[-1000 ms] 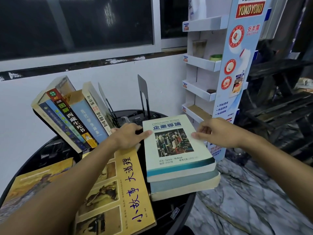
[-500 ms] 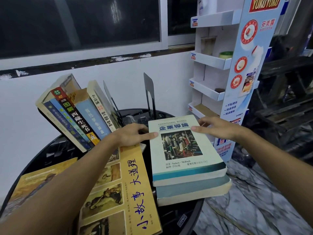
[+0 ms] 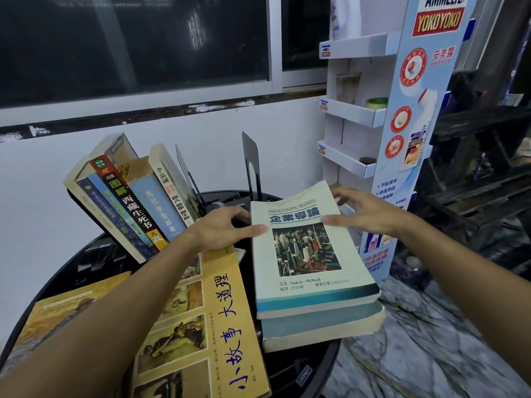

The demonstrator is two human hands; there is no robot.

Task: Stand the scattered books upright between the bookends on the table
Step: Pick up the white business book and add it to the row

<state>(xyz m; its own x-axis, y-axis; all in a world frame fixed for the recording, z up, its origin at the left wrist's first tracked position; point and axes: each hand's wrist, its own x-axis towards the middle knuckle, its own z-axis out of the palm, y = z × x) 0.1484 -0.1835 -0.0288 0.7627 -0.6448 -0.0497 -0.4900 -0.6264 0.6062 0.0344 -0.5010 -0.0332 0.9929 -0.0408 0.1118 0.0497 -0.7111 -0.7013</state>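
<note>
While both hands rest on the pale green softcover book with a city photo on its cover (image 3: 304, 248), the left hand (image 3: 221, 228) lies loosely open, thumb on the cover's left edge, and the right hand (image 3: 365, 214) spreads open over the far right corner, thumb on the cover. That book tops a thicker teal-edged book (image 3: 321, 326) on the round black table (image 3: 316, 377). Left of it, a yellow picture book (image 3: 212, 326) lies flat, beyond which five leaning books (image 3: 132, 202) tilt against a black metal bookend (image 3: 188, 176); another black bookend (image 3: 252, 165) stands upright just behind the stack.

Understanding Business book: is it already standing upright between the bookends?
No. The Understanding Business book lies flat on another book at the table's edge, with both hands on it.
</note>
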